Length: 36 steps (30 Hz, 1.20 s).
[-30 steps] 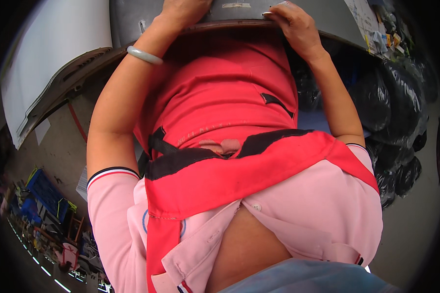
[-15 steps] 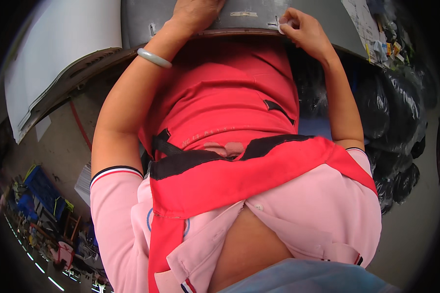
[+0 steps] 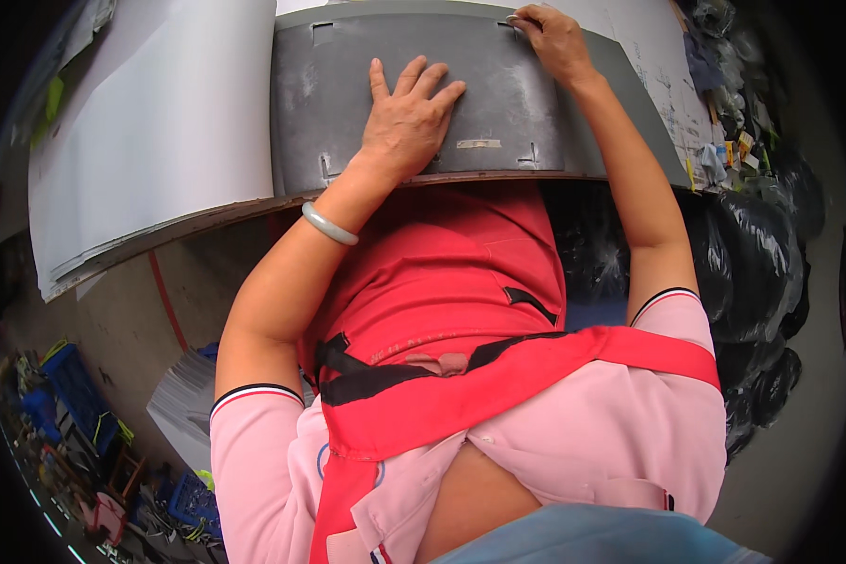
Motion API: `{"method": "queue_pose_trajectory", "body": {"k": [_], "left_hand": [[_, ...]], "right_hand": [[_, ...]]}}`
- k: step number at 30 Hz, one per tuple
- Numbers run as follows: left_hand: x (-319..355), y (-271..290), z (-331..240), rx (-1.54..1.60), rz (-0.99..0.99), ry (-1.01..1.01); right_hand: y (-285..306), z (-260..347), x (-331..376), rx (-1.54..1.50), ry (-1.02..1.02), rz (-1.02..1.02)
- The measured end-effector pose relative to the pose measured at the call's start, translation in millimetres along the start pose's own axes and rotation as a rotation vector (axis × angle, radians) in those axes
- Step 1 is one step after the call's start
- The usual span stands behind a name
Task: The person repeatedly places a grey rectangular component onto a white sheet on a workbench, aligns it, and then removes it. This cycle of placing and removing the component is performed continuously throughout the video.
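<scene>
A dark grey sheet [image 3: 348, 99] with small slots cut near its corners lies on the worktable. White smudges show around the slots and on its right part. My left hand [image 3: 406, 122] rests flat on it near the middle, fingers spread, holding nothing. At the sheet's far right corner, my right hand [image 3: 559, 45] is closed in a pinch beside a slot [image 3: 506, 24]. Between its fingertips sits a small whitish piece [image 3: 511, 18], mostly hidden, its kind unclear. A short strip of beige tape [image 3: 478, 144] is stuck near the sheet's front edge.
On the left lies a stack of large white sheets [image 3: 160, 122], reaching over the table's edge. Another grey sheet [image 3: 620, 113] sits under the slotted one. To the right are black plastic bags [image 3: 757, 244] and small clutter [image 3: 728, 155]. A paper pile [image 3: 183, 404] stands lower left.
My right hand has gone from the near right slot to the far right one. My left hand now shows fully, spread on the grey sheet. The view takes in more of the table.
</scene>
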State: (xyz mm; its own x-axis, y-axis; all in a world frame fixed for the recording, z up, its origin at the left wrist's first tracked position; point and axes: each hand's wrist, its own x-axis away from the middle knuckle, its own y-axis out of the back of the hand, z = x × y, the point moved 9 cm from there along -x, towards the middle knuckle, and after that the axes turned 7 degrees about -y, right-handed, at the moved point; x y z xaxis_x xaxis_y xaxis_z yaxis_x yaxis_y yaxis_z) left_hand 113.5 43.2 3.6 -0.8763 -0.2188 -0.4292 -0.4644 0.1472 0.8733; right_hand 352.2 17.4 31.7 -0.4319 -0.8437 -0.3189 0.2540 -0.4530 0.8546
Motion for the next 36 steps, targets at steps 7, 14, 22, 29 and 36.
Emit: {"method": "queue_pose_trajectory", "body": {"k": [7, 14, 22, 29, 36], "left_hand": [[1, 3, 0, 0.019, 0.001, 0.006], [0, 0, -1, 0.035, -0.013, 0.004], [5, 0, 1, 0.002, -0.022, 0.014], [2, -3, -1, 0.027, -0.008, 0.002], [4, -3, -2, 0.103, -0.031, -0.017]], "right_hand": [[-16, -11, -12, 0.093, -0.027, 0.084], [-7, -36, -2, 0.026, -0.364, -0.001], [-10, -1, -22, -0.09, -0.405, 0.287], [-76, 136, -55, -0.231, -0.015, 0.219], [-133, 205, -72, -0.148, 0.206, 0.238]]}}
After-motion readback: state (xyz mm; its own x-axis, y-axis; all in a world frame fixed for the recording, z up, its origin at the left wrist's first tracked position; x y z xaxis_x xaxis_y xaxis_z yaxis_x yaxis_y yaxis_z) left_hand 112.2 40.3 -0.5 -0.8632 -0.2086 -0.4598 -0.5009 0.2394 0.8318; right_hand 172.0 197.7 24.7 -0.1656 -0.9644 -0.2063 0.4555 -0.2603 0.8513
